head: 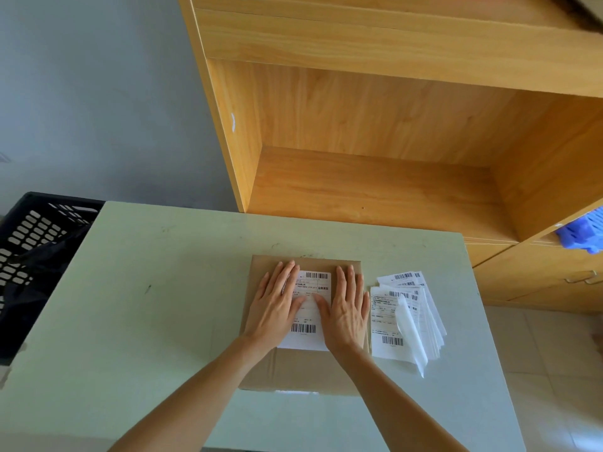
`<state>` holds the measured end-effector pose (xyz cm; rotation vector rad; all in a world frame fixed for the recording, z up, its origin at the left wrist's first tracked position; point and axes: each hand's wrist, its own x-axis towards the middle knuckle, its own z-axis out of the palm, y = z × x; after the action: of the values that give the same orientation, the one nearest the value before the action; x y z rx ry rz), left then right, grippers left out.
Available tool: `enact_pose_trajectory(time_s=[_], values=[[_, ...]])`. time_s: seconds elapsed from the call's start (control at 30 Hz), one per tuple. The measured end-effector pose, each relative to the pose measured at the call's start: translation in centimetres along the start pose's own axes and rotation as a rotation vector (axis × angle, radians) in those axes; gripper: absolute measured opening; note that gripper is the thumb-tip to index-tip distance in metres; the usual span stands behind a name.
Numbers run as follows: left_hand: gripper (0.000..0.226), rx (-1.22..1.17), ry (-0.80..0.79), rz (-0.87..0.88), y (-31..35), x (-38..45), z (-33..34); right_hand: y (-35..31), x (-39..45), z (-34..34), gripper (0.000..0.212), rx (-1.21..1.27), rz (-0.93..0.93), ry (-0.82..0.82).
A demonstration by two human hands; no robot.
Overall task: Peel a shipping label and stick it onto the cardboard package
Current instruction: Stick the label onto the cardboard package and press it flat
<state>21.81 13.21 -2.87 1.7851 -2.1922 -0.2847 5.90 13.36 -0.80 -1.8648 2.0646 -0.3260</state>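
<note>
A flat brown cardboard package (300, 370) lies on the pale green table (146, 305). A white shipping label (310, 334) with barcodes lies on top of the package. My left hand (275, 305) rests flat on the label's left side, fingers together and extended. My right hand (347, 308) lies flat on its right side. The two thumbs nearly meet over the middle of the label. Neither hand holds anything.
A fanned stack of more labels (401, 318) lies right of the package, with a loose white backing strip (412, 337) on it. A black slotted crate (36, 243) stands left of the table. A wooden shelf unit (375, 164) rises behind; a blue basket (584, 233) sits at right.
</note>
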Motion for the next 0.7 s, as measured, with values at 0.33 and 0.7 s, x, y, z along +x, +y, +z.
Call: enact_pose_trajectory(time_s=[0.33, 0.7], values=[[0.051, 0.000, 0.060, -0.044, -0.5, -1.7, -0.4, 1.7, -1.1, -0.5, 0.068, 0.082, -0.023, 0.045], [0.061, 0.056, 0.040, -0.096, 1.0, -4.6, 0.2, 1.9, -3.7, 0.2, 0.073, -0.006, -0.150, -0.014]])
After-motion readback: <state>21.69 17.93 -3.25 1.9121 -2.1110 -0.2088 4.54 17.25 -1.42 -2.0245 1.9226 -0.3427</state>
